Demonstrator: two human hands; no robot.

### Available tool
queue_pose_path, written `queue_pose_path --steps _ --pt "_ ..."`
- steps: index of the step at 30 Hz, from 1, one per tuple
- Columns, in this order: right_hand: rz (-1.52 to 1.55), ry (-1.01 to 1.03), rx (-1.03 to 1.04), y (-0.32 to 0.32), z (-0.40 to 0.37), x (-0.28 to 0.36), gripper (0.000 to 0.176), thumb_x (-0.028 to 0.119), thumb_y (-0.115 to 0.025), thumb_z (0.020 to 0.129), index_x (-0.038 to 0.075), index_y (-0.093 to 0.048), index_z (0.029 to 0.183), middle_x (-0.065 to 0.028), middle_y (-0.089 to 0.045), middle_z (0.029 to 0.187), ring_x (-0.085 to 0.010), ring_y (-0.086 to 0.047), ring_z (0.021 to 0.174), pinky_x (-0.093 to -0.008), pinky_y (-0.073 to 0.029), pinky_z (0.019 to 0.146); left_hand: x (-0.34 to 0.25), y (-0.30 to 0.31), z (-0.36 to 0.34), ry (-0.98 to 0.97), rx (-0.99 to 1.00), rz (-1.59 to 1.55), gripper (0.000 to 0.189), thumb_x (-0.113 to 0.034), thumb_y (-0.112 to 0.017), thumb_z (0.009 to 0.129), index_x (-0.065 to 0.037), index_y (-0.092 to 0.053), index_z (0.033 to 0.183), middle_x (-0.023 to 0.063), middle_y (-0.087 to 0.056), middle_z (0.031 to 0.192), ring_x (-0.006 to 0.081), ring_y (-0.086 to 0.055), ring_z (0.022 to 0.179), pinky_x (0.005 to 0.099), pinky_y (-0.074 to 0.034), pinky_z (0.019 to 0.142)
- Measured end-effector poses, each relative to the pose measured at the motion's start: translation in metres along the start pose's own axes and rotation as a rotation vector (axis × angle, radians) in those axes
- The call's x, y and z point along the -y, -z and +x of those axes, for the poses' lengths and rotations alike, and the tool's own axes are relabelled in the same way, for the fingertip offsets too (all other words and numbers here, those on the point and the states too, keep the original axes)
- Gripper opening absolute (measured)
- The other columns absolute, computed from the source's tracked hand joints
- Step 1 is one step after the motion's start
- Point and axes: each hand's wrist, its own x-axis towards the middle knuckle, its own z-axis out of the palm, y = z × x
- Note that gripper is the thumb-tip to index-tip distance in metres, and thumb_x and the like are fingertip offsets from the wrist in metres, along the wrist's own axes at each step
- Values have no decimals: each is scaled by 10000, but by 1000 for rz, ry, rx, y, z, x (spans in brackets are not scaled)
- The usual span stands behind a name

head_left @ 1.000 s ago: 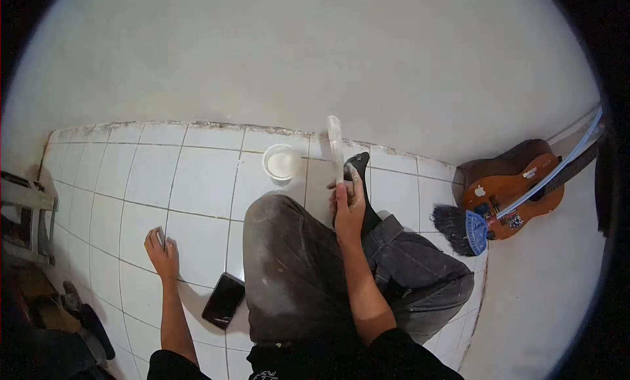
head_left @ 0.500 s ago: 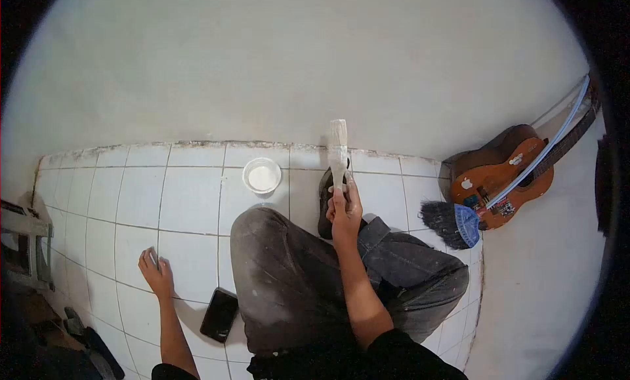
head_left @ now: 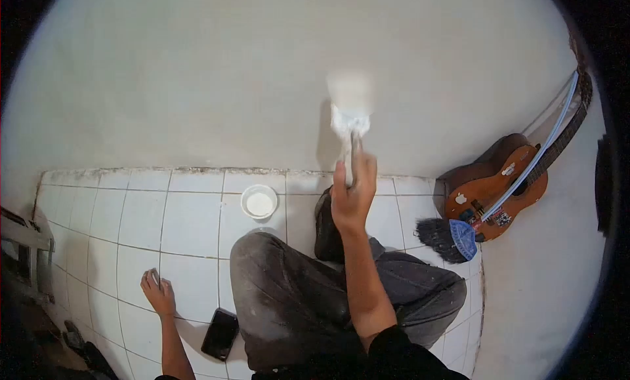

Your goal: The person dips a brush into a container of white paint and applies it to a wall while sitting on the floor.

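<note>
I've got wall (head_left: 197, 78) across the upper half of frame, with a stained seam along its foot running from far left to the guitar (head_left: 497, 195) at right. Plenty of wall width either side of the brush (head_left: 350, 120), most of it to the left. Tight side is right: guitar leans in the corner there, broom (head_left: 453, 240) in front of it, bristles toward frame centre. Below the seam, tiled floor (head_left: 187, 222); I read a broad run of tile between the white cup (head_left: 259, 201) and the left hand (head_left: 157, 293). Cup sits centre-left, near the seam, white stuff inside. Knees and dark trousers (head_left: 282, 301) fill lower centre, phone (head_left: 220, 335) just beside them on the left. Right hand (head_left: 354, 190) is raised at centre, forearm coming up from lower right, fingers clamped on the brush handle, one finger stretched along it. Brush points up, head in front of the wall; bristles blurred, so I can't confirm contact. Left hand is low at lower left, fingers partly curled near the tile; can't tell if they're closed on anything.
</note>
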Motion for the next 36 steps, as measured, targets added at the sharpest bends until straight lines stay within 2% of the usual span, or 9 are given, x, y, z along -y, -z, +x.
queue_pose_path --steps 2,12,13,18,26,29,32,34,36 --pt "-120 197 -73 -3 24 17 513 -21 -503 927 1 -440 1435 -155 -502 1046 -222 -546 920 -329 -475 816 -4 1 -1 8 -4 -28 439 -89 -528 850 45 -495 1266 229 -483 1285 402 -440 1209 484 -353 1048" --pt "13 381 -124 -34 82 85 534 -24 -511 916 4 -427 1443 -163 -513 1005 -262 -567 908 -363 -474 828 5 -2 -3 15 33 -50 461 -113 -528 850 18 -491 1291 236 -447 1312 398 -415 1252 492 -335 1068" --pt "28 331 -112 -35 82 94 526 -1 -525 937 22 -426 1453 -104 -515 959 -185 -538 907 -295 -458 854 8 -5 -4 26 30 -53 469 -126 -531 849 22 -488 1292 243 -441 1314 405 -411 1251 494 -334 1068" --pt "9 233 -71 -49 86 103 527 11 -508 939 9 -411 1456 -134 -531 985 -219 -559 903 -330 -465 851 -8 6 1 32 38 -84 469 -151 -538 847 37 -490 1273 257 -441 1302 417 -418 1224 497 -339 1055" --pt "11 90 1 -68 33 42 511 -6 -501 915 -40 -433 1421 -162 -544 984 -249 -561 911 -350 -462 848 1 2 0 -2 21 -57 452 -126 -535 846 34 -494 1267 260 -454 1283 418 -422 1219 501 -345 1048" --pt "4 206 -18 -64 16 32 564 -21 -484 903 -21 -383 1458 -246 -542 1076 -336 -591 971 -405 -490 863 -1 3 2 -1 18 -30 452 -124 -533 846 33 -492 1268 257 -458 1275 416 -426 1213 500 -352 1041" --pt "63 283 -54 -48 39 69 566 -23 -480 904 -4 -386 1462 -225 -546 1007 -323 -589 927 -403 -490 864 -2 3 1 2 14 -40 452 -119 -531 840 32 -491 1265 252 -459 1272 412 -430 1205 497 -356 1036" --pt "64 198 4 -40 64 99 555 -16 -479 920 3 -379 1466 -212 -531 1004 -325 -587 932 -398 -490 862 0 3 0 -12 6 -55 454 -115 -530 835 32 -491 1263 249 -460 1273 410 -432 1202 494 -357 1036" --pt "3 357 -68 -45 88 109 555 -2 -481 937 20 -363 1479 -204 -520 1025 -326 -584 923 -404 -488 859 0 2 1 12 28 -51 460 -102 -531 824 30 -493 1263 247 -459 1277 408 -436 1200 488 -358 1038"
